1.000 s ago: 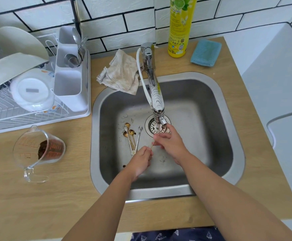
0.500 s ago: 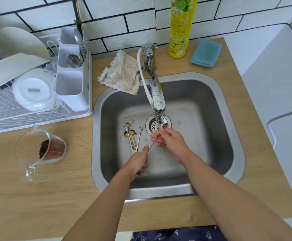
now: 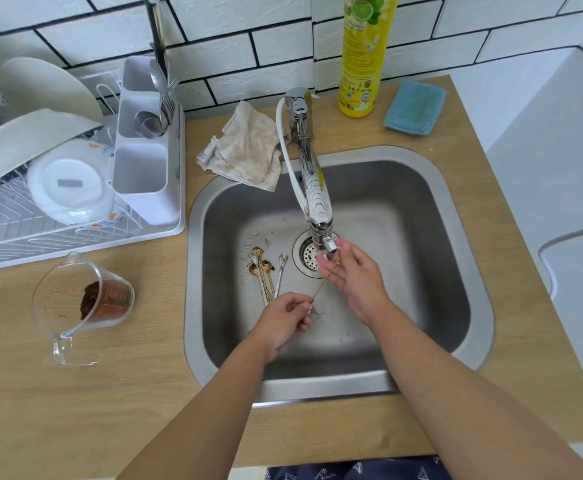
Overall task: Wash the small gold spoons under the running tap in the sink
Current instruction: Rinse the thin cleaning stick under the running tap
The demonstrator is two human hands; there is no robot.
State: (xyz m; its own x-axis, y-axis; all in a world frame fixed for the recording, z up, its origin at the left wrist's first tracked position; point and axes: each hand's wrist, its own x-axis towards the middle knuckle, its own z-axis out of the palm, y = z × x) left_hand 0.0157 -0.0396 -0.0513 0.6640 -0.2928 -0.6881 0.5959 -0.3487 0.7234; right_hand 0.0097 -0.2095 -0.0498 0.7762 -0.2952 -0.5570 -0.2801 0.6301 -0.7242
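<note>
Left hand (image 3: 285,318) pinches gold spoon (image 3: 324,280); right hand (image 3: 352,271) spread; bottle (image 3: 364,53) reads "700".

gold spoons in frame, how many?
4. One is held in the left hand by its handle, bowl end at the right hand under the tap. Three gold bowls lie on the sink floor, handles overlapping; more may be hidden.
</note>
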